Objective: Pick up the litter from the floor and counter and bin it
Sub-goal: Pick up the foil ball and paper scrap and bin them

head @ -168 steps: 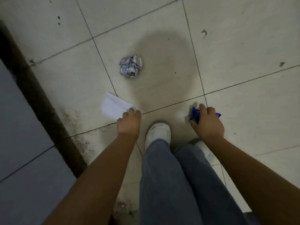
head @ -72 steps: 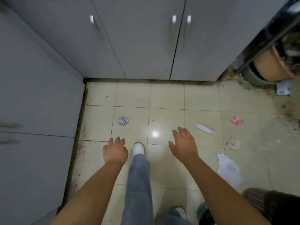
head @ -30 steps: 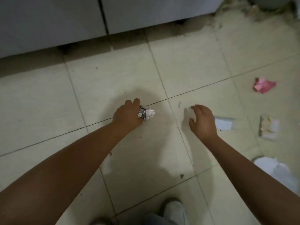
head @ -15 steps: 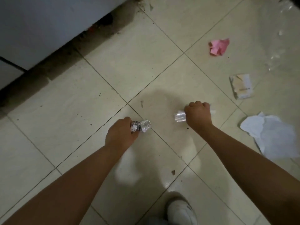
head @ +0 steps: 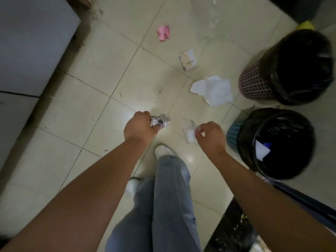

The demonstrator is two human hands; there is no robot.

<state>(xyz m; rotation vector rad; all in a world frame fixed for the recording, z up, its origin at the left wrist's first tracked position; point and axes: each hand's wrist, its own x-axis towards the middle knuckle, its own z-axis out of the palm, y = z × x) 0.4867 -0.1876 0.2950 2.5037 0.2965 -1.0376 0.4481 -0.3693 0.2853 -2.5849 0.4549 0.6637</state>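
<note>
Bins (head: 276, 142) now in view; left hand (head: 140, 128) fisted on foil ball (head: 161, 120); right hand (head: 211, 137) pinching wrapper (head: 189, 135)

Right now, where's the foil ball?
Head view, centre: the foil ball is gripped in the left hand, above the floor tiles, left of the right hand and its clear wrapper.

Pale glossy tiled floor (head: 101, 73), dark grout, specks of dirt. Grey cabinets (head: 31, 42) at 10 o'clock. Dim light, glare spot centre.
</note>
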